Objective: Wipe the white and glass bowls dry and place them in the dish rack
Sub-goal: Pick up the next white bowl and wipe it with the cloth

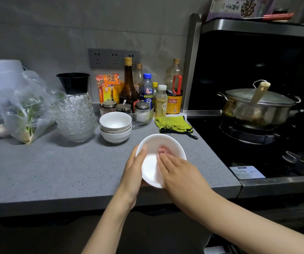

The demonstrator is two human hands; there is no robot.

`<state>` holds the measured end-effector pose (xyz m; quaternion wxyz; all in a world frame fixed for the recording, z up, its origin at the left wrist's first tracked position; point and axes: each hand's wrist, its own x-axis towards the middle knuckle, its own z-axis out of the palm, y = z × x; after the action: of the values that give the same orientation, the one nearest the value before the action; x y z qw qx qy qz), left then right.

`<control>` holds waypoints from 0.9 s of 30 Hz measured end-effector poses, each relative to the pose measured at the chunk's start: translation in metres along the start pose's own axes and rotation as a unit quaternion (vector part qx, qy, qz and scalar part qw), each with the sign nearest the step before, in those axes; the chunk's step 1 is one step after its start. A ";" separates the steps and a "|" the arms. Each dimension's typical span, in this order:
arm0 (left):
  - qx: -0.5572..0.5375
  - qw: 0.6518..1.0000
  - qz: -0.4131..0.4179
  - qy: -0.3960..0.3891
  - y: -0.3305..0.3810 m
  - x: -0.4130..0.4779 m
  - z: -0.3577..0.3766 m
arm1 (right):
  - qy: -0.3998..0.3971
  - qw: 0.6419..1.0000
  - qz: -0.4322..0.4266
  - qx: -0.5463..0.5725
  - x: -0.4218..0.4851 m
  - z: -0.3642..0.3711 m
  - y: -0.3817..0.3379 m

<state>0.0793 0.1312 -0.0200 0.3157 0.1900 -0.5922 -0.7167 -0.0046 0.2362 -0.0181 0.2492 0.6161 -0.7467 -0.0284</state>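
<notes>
Though blurred, perhaps cloth (151, 169) in bowl (167, 142)

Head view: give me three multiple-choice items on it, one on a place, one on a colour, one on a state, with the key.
1. The stack of glass bowls stands:
A. on the hob
B. left of the stacked white bowls
C. in a sink

2. The cloth beside the stove is:
A. red
B. blue
C. yellow-green

3. The single white bowl is:
A. upside down on the worktop
B. held by the left hand, with the right hand reaching inside it
C. full of soup

Key:
1. B, both stacks sit side by side on the counter.
2. C, its colour shows plainly.
3. B, the left thumb lies over its rim and the right fingers lie flat inside.
</notes>
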 end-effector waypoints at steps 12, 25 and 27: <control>-0.014 1.000 -0.003 -0.002 0.002 0.000 0.004 | 0.072 0.996 -0.003 0.059 0.006 0.001 0.009; -0.070 0.996 -0.031 -0.053 0.006 0.014 0.001 | 0.105 0.642 0.169 0.741 0.005 -0.039 0.022; -0.121 0.989 -0.082 -0.035 0.004 0.015 0.003 | 0.109 0.593 0.193 0.774 0.009 -0.039 0.026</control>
<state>0.0671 0.1230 -0.0144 0.2557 0.1729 -0.4941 -0.8128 -0.0131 0.2442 0.0278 -0.2422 0.4169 -0.5570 0.6763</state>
